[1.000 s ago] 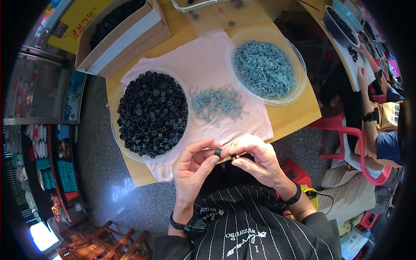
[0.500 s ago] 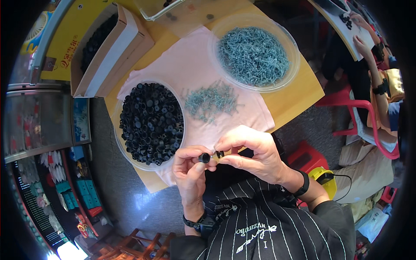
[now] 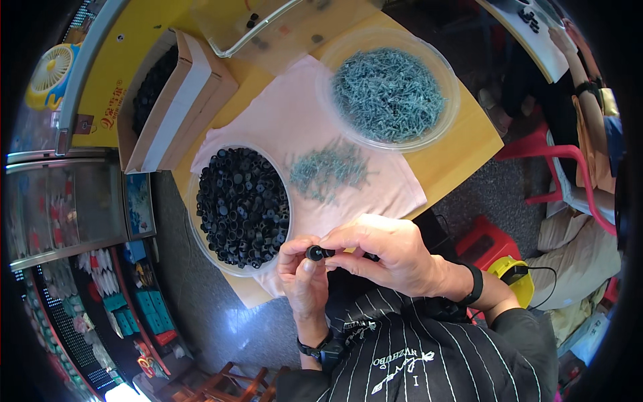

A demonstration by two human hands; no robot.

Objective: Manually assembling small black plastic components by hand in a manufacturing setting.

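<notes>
My left hand [image 3: 305, 285] pinches a small black round plastic cap [image 3: 314, 253] between thumb and fingertips, just above my lap. Closed fingers of my right hand [image 3: 396, 256] meet it from the right, gripping a small black piece against the cap; the fingers hide most of it. Another dark bit [image 3: 370, 256] shows below the right index finger. Ahead and left is a clear round tub [image 3: 194, 224] full of black plastic caps [image 3: 241, 204]. Loose silver screws [image 3: 329, 171] lie in a pile on the pink cloth [image 3: 268, 120].
A second clear tub [image 3: 454, 110] of silver screws [image 3: 388, 94] stands far right on the wooden table [image 3: 469, 144]. A cardboard box [image 3: 177, 107] and a translucent bin [image 3: 268, 40] occupy the back. Rightward are a red plastic chair [image 3: 559, 153] and another person's arm [image 3: 569, 60].
My hands have come together: the black piece in my right fingers, apart from the cap before with a metallic bit between, now meets it. The view has shifted slightly.
</notes>
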